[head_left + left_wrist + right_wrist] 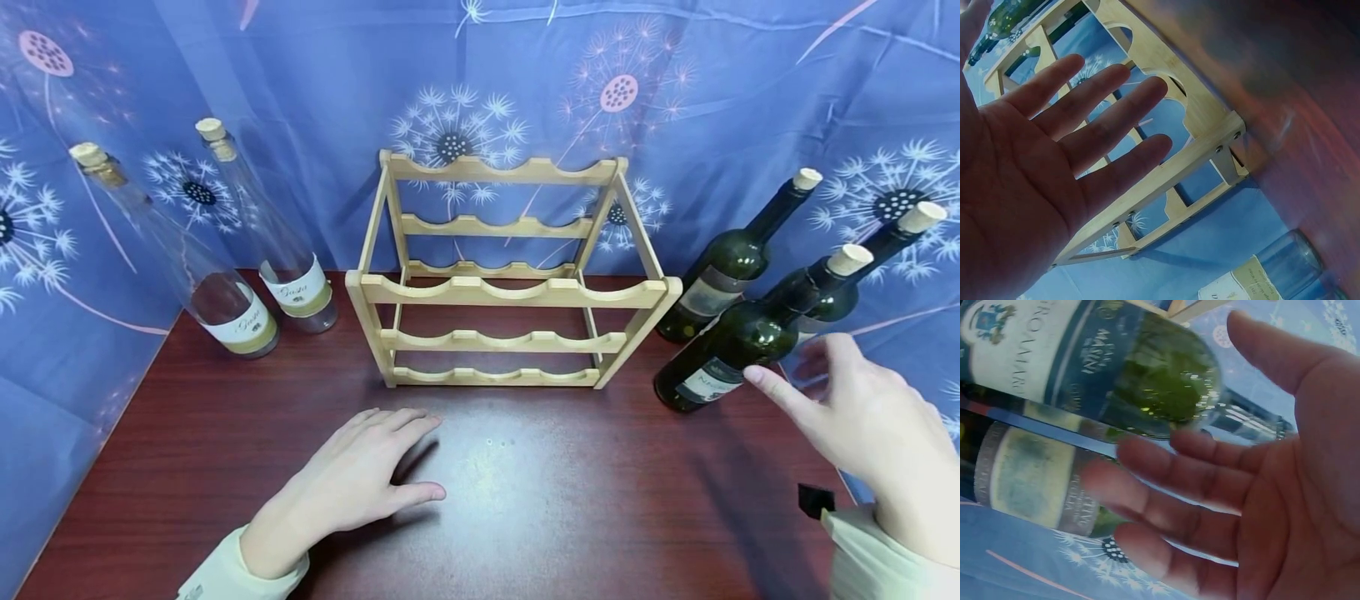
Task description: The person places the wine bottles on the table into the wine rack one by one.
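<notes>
My right hand (pixel 862 417) is beside the nearest dark green wine bottle (pixel 742 342) at the table's right, its fingers loosely spread and holding nothing. In the right wrist view that bottle (pixel 1172 369) lies within the span of thumb and fingers; whether the thumb touches it I cannot tell. A second green bottle (pixel 1035 478) appears past the fingertips. Another green bottle (pixel 716 283) stands further back. With fingers extended, my left hand (pixel 352 479) hovers over or rests on the table in front of a wooden wine rack (pixel 517 293); its palm (pixel 1016 181) is bare.
Two clear corked bottles with pale labels, one nearer (pixel 243 325) and one further back (pixel 300 287), stand at the back left. A blue dandelion-patterned cloth (pixel 322 50) hangs behind and at both sides of the dark red table (pixel 570 475). The rack holds no bottles.
</notes>
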The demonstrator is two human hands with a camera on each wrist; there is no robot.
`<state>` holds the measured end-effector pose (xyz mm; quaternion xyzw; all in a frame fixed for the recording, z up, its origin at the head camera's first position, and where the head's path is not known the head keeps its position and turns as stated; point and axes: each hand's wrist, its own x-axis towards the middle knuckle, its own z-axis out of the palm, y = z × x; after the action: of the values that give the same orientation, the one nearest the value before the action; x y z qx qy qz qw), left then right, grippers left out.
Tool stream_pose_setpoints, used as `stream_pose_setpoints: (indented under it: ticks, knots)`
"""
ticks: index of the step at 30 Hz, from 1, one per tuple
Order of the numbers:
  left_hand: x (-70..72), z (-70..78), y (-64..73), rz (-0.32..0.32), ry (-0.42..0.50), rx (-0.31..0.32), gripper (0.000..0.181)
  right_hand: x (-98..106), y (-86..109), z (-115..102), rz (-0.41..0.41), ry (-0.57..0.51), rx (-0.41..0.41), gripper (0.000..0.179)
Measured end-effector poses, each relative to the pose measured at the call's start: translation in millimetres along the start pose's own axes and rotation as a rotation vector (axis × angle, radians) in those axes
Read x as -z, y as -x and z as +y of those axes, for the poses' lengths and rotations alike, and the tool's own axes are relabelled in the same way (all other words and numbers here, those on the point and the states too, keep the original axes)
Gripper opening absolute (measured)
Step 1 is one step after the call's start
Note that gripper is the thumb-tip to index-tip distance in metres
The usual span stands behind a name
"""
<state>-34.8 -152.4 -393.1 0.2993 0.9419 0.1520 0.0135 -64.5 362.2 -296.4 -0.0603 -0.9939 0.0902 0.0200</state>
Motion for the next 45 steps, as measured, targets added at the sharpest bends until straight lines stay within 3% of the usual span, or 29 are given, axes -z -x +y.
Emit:
stream_pose_setpoints:
  ticks: [3, 8, 15, 30, 45]
  knots:
    - [1.3, -0.3, 0.7, 0.003, 0.003, 0.003, 0.082, -6.2, -5.9, 2.9, 0.022, -0.042, -0.019, 0.092]
    - [2.1, -1.7, 1.5, 0.026, 0.003, -0.004, 0.079, -14.5, -15.5, 4.2, 0.027, -0.119, 0.023, 0.103]
    - [3.1, -2.3, 2.2, 0.038, 0.007, -0.002, 0.075, -23.6, -24.0, 4.6, 0.099, -0.232, 0.124, 0.083]
    - [4.8, -2.8, 1.5, 0.071, 0.020, -0.005, 0.081, -34.6, -31.7, 0.1, 0.181, -0.335, 0.126, 0.081]
    - [6.3, -2.8, 1.1, 0.095, 0.032, -0.009, 0.090, -33.0, -28.8, -2.8, 0.219, -0.302, 0.111, 0.072]
